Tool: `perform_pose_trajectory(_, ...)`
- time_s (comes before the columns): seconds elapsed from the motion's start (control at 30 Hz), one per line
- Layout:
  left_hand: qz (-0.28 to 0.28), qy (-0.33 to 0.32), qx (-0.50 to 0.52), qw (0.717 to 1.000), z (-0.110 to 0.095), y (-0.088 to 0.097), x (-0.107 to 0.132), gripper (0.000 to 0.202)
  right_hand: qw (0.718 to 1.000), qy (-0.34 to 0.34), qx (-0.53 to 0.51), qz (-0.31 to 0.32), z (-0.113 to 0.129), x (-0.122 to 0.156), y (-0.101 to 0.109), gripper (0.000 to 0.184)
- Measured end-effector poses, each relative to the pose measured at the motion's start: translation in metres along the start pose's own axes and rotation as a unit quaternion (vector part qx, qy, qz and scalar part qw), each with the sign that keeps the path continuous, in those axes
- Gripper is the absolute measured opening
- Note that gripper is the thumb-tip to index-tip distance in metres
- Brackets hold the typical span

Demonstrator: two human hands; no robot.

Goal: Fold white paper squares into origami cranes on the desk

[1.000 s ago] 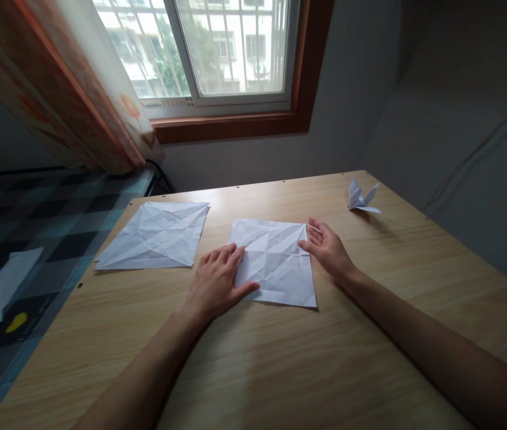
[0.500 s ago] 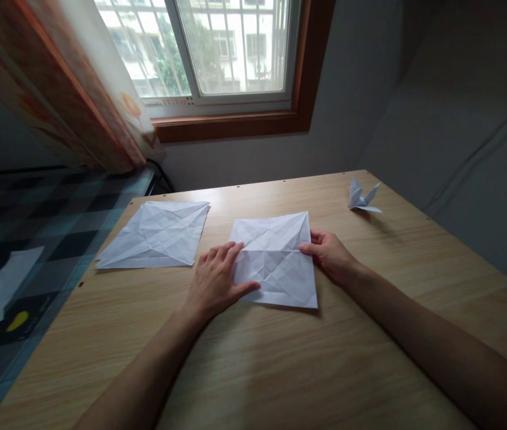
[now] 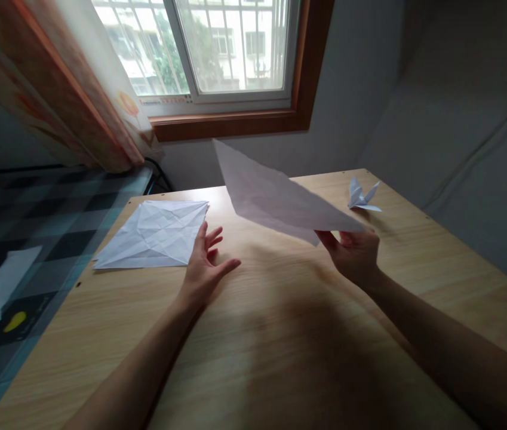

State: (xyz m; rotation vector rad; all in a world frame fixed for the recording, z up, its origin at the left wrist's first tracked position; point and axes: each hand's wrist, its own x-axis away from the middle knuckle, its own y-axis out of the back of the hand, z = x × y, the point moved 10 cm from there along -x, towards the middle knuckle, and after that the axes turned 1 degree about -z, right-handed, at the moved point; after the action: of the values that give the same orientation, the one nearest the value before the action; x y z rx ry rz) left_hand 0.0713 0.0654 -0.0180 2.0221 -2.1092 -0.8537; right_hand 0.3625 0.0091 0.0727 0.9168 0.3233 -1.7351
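Observation:
A white sheet of paper (image 3: 275,194) is up off the table, tilted, its far left corner highest. My right hand (image 3: 354,254) pinches it by the near right edge. My left hand (image 3: 208,260) is open, fingers apart and holding nothing, just over the table. It is right beside a stack of creased white paper sheets (image 3: 157,233) lying flat at the left. A folded white paper crane (image 3: 360,196) stands at the table's far right.
The wooden table (image 3: 253,346) reaches toward the wall below a barred window (image 3: 235,54). Left of it is a checked cloth surface (image 3: 65,221) with more white paper (image 3: 6,286) on it. A curtain (image 3: 78,89) hangs at the upper left.
My right hand has lifted the creased sheet off the table and tipped it up. My left hand has let go of it and moved slightly left.

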Motion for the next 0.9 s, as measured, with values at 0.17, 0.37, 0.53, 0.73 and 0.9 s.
perform_pose_trajectory(0.17, -0.069, -0.042, -0.049, 0.996, -0.003, 0.014, 0.0, 0.105, 0.992, 0.093, -0.009, 0.084, 0.013, 0.003, -0.017, 0.01)
perform_pose_trajectory(0.37, -0.027, -0.127, -0.112, 0.985, -0.016, 0.007, 0.004, 0.087, 0.969, -0.034, -0.016, 0.244, -0.06, 0.031, -0.046, 0.012)
perform_pose_trajectory(0.53, 0.121, -0.22, -0.233, 0.939, -0.04, -0.025, 0.016, 0.04, 0.94, -0.086, -0.025, 0.329, -0.086, 0.045, -0.055, 0.013)
perform_pose_trajectory(0.73, 0.236, -0.228, -0.274, 0.904, -0.039, -0.042, 0.025, 0.044, 0.934, -0.007, 0.027, 0.355, -0.075, 0.04, -0.058, 0.022)
perform_pose_trajectory(0.9, 0.195, -0.249, -0.19, 0.929, -0.053, -0.032, 0.023, 0.026, 0.951, -0.064, 0.056, 0.298, -0.077, 0.037, -0.049, 0.03)
